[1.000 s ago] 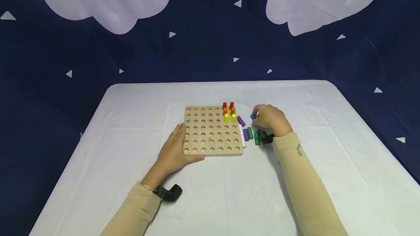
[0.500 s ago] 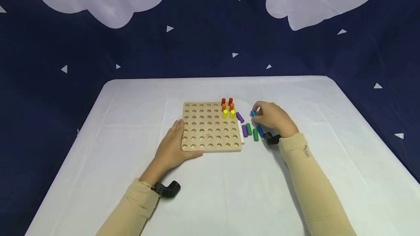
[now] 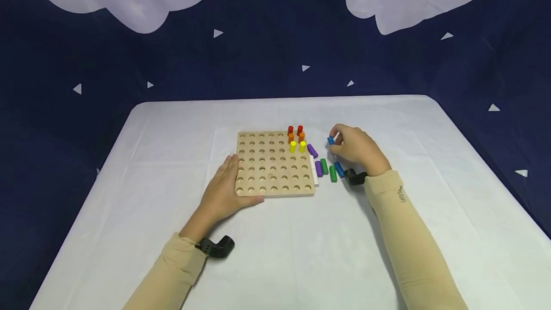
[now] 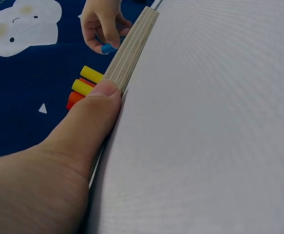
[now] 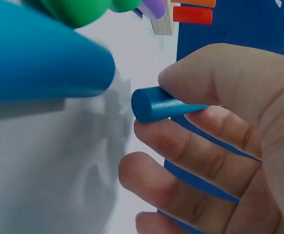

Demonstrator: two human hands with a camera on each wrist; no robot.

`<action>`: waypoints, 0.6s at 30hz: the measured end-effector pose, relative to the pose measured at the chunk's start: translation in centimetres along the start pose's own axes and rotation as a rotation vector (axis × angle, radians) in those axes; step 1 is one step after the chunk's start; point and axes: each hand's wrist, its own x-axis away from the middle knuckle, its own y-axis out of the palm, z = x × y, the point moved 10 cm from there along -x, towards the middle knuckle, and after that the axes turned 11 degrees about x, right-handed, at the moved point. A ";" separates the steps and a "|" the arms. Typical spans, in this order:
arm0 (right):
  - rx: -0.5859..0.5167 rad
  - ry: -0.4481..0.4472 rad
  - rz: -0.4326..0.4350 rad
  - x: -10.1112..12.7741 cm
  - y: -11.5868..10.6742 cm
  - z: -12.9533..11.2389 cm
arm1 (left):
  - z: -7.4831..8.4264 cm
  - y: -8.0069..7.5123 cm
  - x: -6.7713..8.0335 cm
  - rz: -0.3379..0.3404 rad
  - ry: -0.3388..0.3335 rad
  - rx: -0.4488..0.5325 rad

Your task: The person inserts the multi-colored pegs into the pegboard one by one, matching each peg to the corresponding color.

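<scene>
A square wooden pegboard (image 3: 275,195) with rows of holes lies on the table. Two red pegs (image 3: 300,129), two orange pegs (image 3: 301,137) and two yellow pegs (image 3: 303,147) stand in its far right corner. My left hand (image 3: 221,193) braces the board's near left corner, straight fingers along the left side, thumb against the front edge. Right of the board, above the table, my right hand (image 3: 356,147) pinches a blue peg (image 5: 154,103) between thumb and fingertips. One end of that peg shows past the thumb in the right wrist view; the remaining fingers are loosely bent.
Between board and right hand lie loose purple pegs (image 3: 312,151), white pegs (image 3: 313,171) along the board's side, green pegs (image 3: 324,166) and another blue peg (image 3: 339,170). A white cloth covers the table (image 3: 275,252); a dark blue curtain (image 3: 258,71) hangs behind.
My right hand has lifted slightly with the blue peg, which has tilted more upright. The other blue peg, mostly hidden earlier, now shows. My left hand stays on the board; the head view has shifted.
</scene>
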 end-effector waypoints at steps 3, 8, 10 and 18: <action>-0.019 -0.012 0.022 0.0 -0.2 -0.2 | -0.2 0.0 0.0 -0.002 -0.001 -0.007; -0.071 -0.050 0.086 0.0 -1.1 -1.0 | -0.1 -0.1 -0.2 -0.002 0.002 -0.006; -0.094 -0.071 0.109 0.0 -1.4 -1.3 | -0.1 -0.2 -0.2 -0.002 0.002 -0.003; -0.199 -0.168 0.131 0.8 -2.2 -3.4 | -0.1 0.0 -0.2 -0.006 -0.007 -0.002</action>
